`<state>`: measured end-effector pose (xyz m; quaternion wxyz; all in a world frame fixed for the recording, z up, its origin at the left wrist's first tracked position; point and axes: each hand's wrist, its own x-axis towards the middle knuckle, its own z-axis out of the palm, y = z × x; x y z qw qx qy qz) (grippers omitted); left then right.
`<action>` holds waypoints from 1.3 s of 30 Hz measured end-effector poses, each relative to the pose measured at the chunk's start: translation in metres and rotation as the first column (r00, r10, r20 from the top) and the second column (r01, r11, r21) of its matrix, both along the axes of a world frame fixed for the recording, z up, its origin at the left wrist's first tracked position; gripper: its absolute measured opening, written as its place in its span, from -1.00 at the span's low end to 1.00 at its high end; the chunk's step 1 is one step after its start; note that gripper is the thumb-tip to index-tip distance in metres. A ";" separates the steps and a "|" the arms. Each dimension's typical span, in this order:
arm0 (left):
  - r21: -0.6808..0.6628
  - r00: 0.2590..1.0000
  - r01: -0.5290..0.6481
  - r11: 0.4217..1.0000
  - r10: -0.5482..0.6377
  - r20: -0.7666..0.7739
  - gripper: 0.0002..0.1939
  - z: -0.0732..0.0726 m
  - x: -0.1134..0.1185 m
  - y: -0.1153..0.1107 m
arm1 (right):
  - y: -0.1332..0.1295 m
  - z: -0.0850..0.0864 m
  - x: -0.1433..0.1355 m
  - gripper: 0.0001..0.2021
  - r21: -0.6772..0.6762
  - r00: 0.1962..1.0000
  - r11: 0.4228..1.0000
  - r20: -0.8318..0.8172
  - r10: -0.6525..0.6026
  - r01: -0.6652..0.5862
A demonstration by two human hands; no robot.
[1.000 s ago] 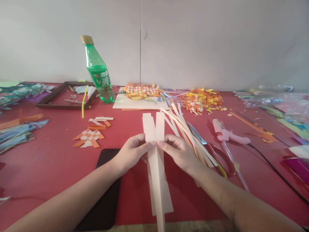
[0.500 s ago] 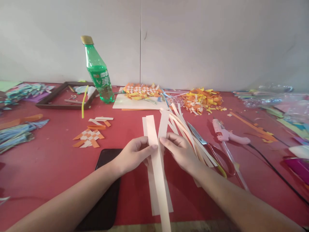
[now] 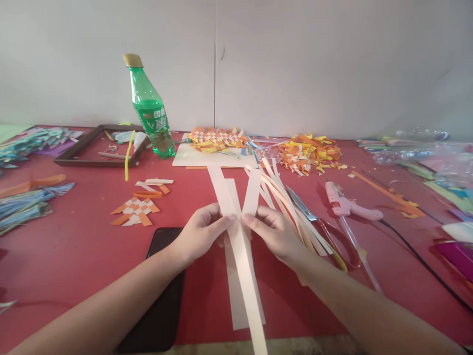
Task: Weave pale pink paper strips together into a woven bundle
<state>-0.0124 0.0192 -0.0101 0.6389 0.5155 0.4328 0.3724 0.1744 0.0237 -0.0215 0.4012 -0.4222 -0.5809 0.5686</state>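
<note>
Several white paper strips [image 3: 244, 276] cross one another between my two hands, above the red table. Their upper ends fan out in a V, and their lower ends hang toward me. My left hand [image 3: 207, 228] pinches the strips with its thumb on top where they cross. From the other side, my right hand [image 3: 269, 230] grips the right-leaning strip the same way, thumb near the left thumb. The fingers behind the paper are partly hidden. Just beyond my right hand lies a bundle of loose pale strips [image 3: 275, 190]. A dark flat phone-like slab [image 3: 157, 296] rests under my left forearm.
Scissors [image 3: 323, 229] and a pink glue gun [image 3: 345, 204] with a black cord lie to the right. A woven orange-and-white piece [image 3: 136, 212] sits left. Farther back are a green bottle [image 3: 151, 116], a brown frame [image 3: 61, 160] and a heap of orange-yellow paper pieces [image 3: 312, 153].
The front strip's top has tilted to the left, so the upper ends now spread wider in a V. Both hands stay almost in place, the left thumb shifting slightly.
</note>
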 end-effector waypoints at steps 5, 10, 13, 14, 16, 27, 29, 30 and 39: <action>-0.019 0.991 0.136 0.991 -0.136 0.001 -0.65 0.002 0.000 -0.001 | 0.002 -0.003 0.000 -0.70 -0.019 0.999 0.999 0.002 -0.040 0.040; 0.019 0.990 0.125 0.992 -0.124 -0.063 -0.64 0.002 0.001 -0.002 | 0.001 -0.006 0.003 -0.67 -0.078 0.999 0.997 -0.045 0.011 -0.015; 0.052 0.994 0.091 0.994 -0.088 -0.064 -0.64 0.000 0.001 -0.002 | 0.000 -0.005 0.004 -0.65 -0.090 0.998 0.995 -0.036 0.049 -0.052; 0.061 0.995 0.088 0.994 -0.085 -0.060 -0.64 0.000 0.001 -0.002 | 0.000 -0.004 0.004 -0.66 -0.080 0.999 0.996 -0.017 0.047 -0.048; 0.069 0.996 0.082 0.994 -0.078 -0.050 -0.65 -0.001 0.000 -0.002 | 0.000 -0.002 0.003 -0.69 -0.048 0.999 0.998 0.023 0.037 -0.035; 0.007 0.996 0.094 0.996 -0.094 -0.003 -0.60 -0.002 0.000 -0.002 | 0.001 -0.004 0.002 -0.63 0.001 1.000 1.000 0.010 -0.029 0.029; -0.015 0.989 0.150 0.989 -0.150 0.004 -0.58 -0.002 0.000 -0.003 | 0.001 -0.004 0.002 -0.64 -0.015 1.000 1.000 -0.012 -0.025 0.025; -0.019 0.986 0.165 0.986 -0.166 -0.006 -0.58 -0.002 0.000 -0.004 | 0.001 -0.005 0.002 -0.65 -0.027 1.000 1.000 -0.027 -0.012 0.012; 0.039 0.992 0.126 0.991 -0.125 -0.025 -0.64 0.001 0.000 -0.002 | -0.001 -0.002 0.005 -0.74 -0.076 0.990 0.989 -0.072 0.120 -0.125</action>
